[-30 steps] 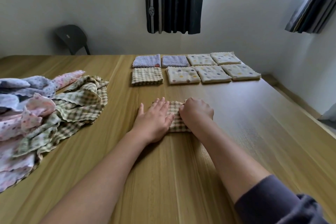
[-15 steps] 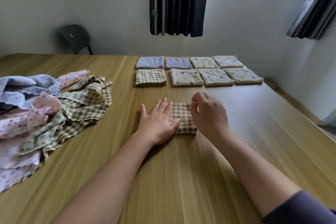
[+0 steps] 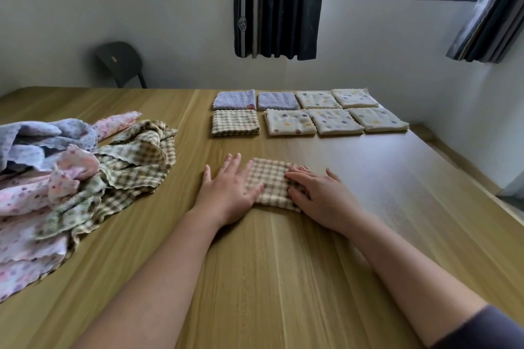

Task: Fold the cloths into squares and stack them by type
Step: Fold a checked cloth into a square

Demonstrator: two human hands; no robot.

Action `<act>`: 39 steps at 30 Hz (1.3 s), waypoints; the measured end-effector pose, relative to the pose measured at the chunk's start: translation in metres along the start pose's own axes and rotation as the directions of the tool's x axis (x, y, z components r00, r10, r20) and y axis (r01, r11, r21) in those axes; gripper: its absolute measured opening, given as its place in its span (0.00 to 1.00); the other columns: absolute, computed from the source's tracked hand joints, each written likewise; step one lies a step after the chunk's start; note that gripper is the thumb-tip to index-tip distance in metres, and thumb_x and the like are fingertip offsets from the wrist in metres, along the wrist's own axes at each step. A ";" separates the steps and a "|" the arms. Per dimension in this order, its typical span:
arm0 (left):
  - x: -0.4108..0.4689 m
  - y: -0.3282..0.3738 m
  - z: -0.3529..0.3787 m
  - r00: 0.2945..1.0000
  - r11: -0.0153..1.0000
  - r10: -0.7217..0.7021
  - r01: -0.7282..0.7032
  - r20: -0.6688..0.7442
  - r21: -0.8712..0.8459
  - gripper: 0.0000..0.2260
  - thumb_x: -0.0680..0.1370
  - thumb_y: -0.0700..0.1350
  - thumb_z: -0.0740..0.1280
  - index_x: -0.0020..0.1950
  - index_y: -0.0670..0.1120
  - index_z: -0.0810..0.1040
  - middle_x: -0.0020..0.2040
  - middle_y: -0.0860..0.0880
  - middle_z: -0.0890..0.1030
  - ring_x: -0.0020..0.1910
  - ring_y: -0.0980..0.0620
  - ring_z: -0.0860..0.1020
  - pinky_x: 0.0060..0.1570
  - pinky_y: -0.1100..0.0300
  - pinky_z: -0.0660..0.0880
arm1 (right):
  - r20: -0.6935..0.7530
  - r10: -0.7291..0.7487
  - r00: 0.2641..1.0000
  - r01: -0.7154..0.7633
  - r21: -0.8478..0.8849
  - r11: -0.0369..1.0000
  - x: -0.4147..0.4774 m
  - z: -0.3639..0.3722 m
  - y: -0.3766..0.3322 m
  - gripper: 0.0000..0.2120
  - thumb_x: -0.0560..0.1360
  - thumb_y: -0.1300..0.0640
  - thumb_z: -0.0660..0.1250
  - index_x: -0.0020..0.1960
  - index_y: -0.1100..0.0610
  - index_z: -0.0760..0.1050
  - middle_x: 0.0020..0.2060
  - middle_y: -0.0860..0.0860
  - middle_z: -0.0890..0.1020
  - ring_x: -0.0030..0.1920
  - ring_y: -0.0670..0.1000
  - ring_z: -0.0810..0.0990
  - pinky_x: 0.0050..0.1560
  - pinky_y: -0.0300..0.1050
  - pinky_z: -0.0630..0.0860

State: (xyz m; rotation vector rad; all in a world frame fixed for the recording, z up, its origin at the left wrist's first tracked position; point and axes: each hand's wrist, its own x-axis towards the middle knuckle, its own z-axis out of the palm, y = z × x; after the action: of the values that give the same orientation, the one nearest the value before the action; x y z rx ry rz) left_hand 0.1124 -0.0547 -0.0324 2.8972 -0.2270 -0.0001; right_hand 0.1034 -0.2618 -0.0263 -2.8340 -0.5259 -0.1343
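Observation:
A folded checked cloth (image 3: 271, 178) lies on the wooden table (image 3: 283, 278) in front of me. My left hand (image 3: 229, 190) lies flat at its left edge, fingers straight, the little-finger side on the fabric. My right hand (image 3: 320, 195) rests flat on its right side with straight fingers pressing the cloth. Farther back are folded squares: one checked (image 3: 235, 123), two lilac (image 3: 234, 100) (image 3: 278, 100), and several cream dotted ones (image 3: 334, 113). A heap of unfolded cloths (image 3: 71, 178) lies at the left.
A dark chair (image 3: 119, 62) stands behind the table's far left. The wall and dark curtains (image 3: 276, 3) are behind the folded rows. The table's right edge (image 3: 482, 187) runs close to the wall.
My right hand went from a curled fist on the cloth, lifted with fingers apart, to lying flat on the cloth's right side. My left hand stayed flat at the left edge.

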 end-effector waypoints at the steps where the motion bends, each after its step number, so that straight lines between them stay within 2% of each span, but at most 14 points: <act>1: 0.000 -0.002 0.000 0.999 0.999 -0.033 0.033 -0.035 -0.021 0.28 0.81 0.59 0.50 0.78 0.52 0.48 0.79 0.50 0.44 0.77 0.54 0.42 0.73 0.45 0.39 | -0.048 0.044 0.998 -0.047 -0.064 0.997 -0.001 -0.003 -0.001 0.19 0.80 0.45 0.54 0.68 0.47 0.70 0.70 0.44 0.71 0.69 0.46 0.68 0.74 0.51 0.53; 2: 0.000 -0.004 -0.001 0.995 0.997 -0.069 0.065 -0.067 -0.050 0.27 0.82 0.57 0.50 0.78 0.51 0.49 0.79 0.49 0.45 0.77 0.53 0.42 0.74 0.46 0.40 | -0.118 0.082 0.990 -0.099 -0.145 0.984 -0.003 -0.007 -0.003 0.17 0.80 0.46 0.53 0.63 0.49 0.73 0.64 0.46 0.76 0.63 0.48 0.74 0.71 0.49 0.57; 4: 0.000 -0.006 -0.001 0.988 0.989 -0.114 0.103 -0.108 -0.110 0.25 0.82 0.53 0.51 0.78 0.49 0.51 0.79 0.49 0.47 0.77 0.53 0.43 0.74 0.47 0.42 | -0.252 0.106 0.962 -0.161 -0.211 0.964 -0.004 -0.012 -0.006 0.16 0.80 0.46 0.53 0.57 0.51 0.76 0.56 0.49 0.80 0.56 0.51 0.77 0.63 0.48 0.62; 6: 0.000 -0.005 -0.001 0.987 0.989 -0.109 0.096 -0.116 -0.115 0.25 0.82 0.52 0.52 0.78 0.49 0.52 0.79 0.48 0.48 0.77 0.53 0.44 0.74 0.47 0.42 | -0.249 0.033 0.968 -0.060 -0.103 0.993 -0.005 -0.012 -0.008 0.17 0.80 0.47 0.55 0.64 0.51 0.73 0.64 0.50 0.76 0.63 0.53 0.74 0.64 0.48 0.64; 8: 0.000 -0.003 0.000 0.990 0.993 -0.089 0.079 -0.107 -0.088 0.24 0.82 0.52 0.52 0.78 0.49 0.53 0.79 0.48 0.48 0.77 0.53 0.44 0.74 0.47 0.41 | -0.140 -0.055 0.989 0.047 -0.054 0.997 -0.005 -0.007 -0.009 0.18 0.81 0.47 0.55 0.68 0.49 0.71 0.69 0.47 0.72 0.68 0.51 0.69 0.64 0.46 0.66; 10: 0.000 -0.002 0.000 0.991 0.994 -0.089 0.081 -0.099 -0.078 0.24 0.82 0.53 0.51 0.77 0.49 0.54 0.79 0.48 0.48 0.77 0.53 0.44 0.74 0.47 0.41 | -0.136 -0.024 0.990 0.006 -0.132 0.991 -0.005 -0.006 -0.012 0.16 0.81 0.48 0.53 0.60 0.48 0.76 0.61 0.46 0.78 0.63 0.50 0.74 0.55 0.44 0.68; 12: 0.000 -0.003 -0.001 0.991 0.993 -0.098 0.091 -0.092 -0.077 0.24 0.82 0.54 0.51 0.77 0.49 0.55 0.79 0.48 0.49 0.77 0.52 0.44 0.74 0.47 0.41 | -0.262 0.036 0.964 -0.082 -0.167 0.982 -0.004 -0.009 -0.015 0.15 0.81 0.49 0.54 0.53 0.51 0.78 0.54 0.47 0.80 0.56 0.51 0.76 0.48 0.44 0.66; 14: 0.001 -0.002 -0.001 0.991 0.994 -0.095 0.089 -0.095 -0.064 0.23 0.82 0.54 0.51 0.77 0.49 0.56 0.79 0.48 0.50 0.77 0.52 0.45 0.73 0.47 0.41 | -0.266 0.004 0.964 -0.033 -0.103 0.994 -0.003 -0.009 -0.016 0.15 0.81 0.50 0.55 0.61 0.50 0.76 0.63 0.50 0.76 0.64 0.54 0.72 0.57 0.46 0.68; 16: 0.000 0.001 -0.001 0.991 0.995 -0.086 0.081 -0.107 -0.051 0.23 0.82 0.54 0.51 0.77 0.49 0.57 0.79 0.48 0.51 0.77 0.52 0.46 0.73 0.47 0.41 | -0.041 -0.032 0.999 0.031 -0.020 0.999 -0.002 -0.005 -0.015 0.20 0.82 0.47 0.52 0.73 0.47 0.64 0.75 0.48 0.63 0.75 0.51 0.57 0.73 0.48 0.54; 17: 0.000 0.004 0.000 0.990 0.996 -0.079 0.074 -0.114 -0.051 0.23 0.82 0.54 0.51 0.76 0.49 0.58 0.78 0.48 0.51 0.77 0.52 0.46 0.73 0.47 0.41 | 0.078 -0.023 0.997 0.023 -0.002 1.000 -0.002 -0.002 -0.013 0.22 0.82 0.46 0.49 0.76 0.45 0.58 0.77 0.46 0.56 0.77 0.49 0.50 0.75 0.48 0.46; 19: -0.003 0.011 0.001 0.992 0.997 -0.056 0.050 -0.117 -0.058 0.23 0.82 0.54 0.52 0.76 0.50 0.58 0.78 0.48 0.52 0.77 0.52 0.47 0.73 0.47 0.42 | 0.172 0.026 0.985 -0.028 0.007 1.000 -0.001 0.000 -0.008 0.23 0.82 0.43 0.45 0.77 0.43 0.51 0.77 0.45 0.49 0.77 0.48 0.44 0.75 0.49 0.39; 25: -0.010 0.031 0.007 0.997 0.997 0.026 -0.031 -0.067 -0.070 0.25 0.81 0.57 0.51 0.77 0.51 0.56 0.79 0.50 0.50 0.77 0.54 0.45 0.73 0.48 0.40 | 0.153 0.211 0.965 -0.205 -0.054 0.977 0.007 -0.013 0.046 0.24 0.82 0.43 0.43 0.78 0.44 0.49 0.78 0.45 0.47 0.77 0.48 0.43 0.76 0.51 0.40; 32: -0.010 0.037 0.010 1.000 1.000 0.026 -0.026 0.008 -0.009 0.26 0.81 0.59 0.51 0.78 0.52 0.52 0.79 0.50 0.47 0.77 0.53 0.44 0.74 0.47 0.39 | 0.111 0.395 0.912 -0.381 -0.124 0.916 0.008 -0.034 0.149 0.24 0.82 0.43 0.44 0.78 0.44 0.50 0.78 0.45 0.48 0.77 0.48 0.45 0.76 0.49 0.43; 39: -0.008 0.035 0.012 0.999 0.999 0.032 -0.032 -0.018 -0.014 0.26 0.81 0.59 0.52 0.77 0.53 0.53 0.79 0.50 0.49 0.77 0.54 0.45 0.74 0.48 0.40 | 0.093 0.465 0.880 -0.450 -0.148 0.881 0.014 -0.044 0.198 0.24 0.82 0.43 0.44 0.78 0.45 0.49 0.78 0.46 0.48 0.77 0.48 0.45 0.76 0.50 0.43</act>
State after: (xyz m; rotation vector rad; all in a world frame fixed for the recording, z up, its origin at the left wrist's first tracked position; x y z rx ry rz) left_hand 0.0991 -0.0903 -0.0360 2.8774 -0.2689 0.0292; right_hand 0.1865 -0.4478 -0.0280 -3.0086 0.1510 0.1084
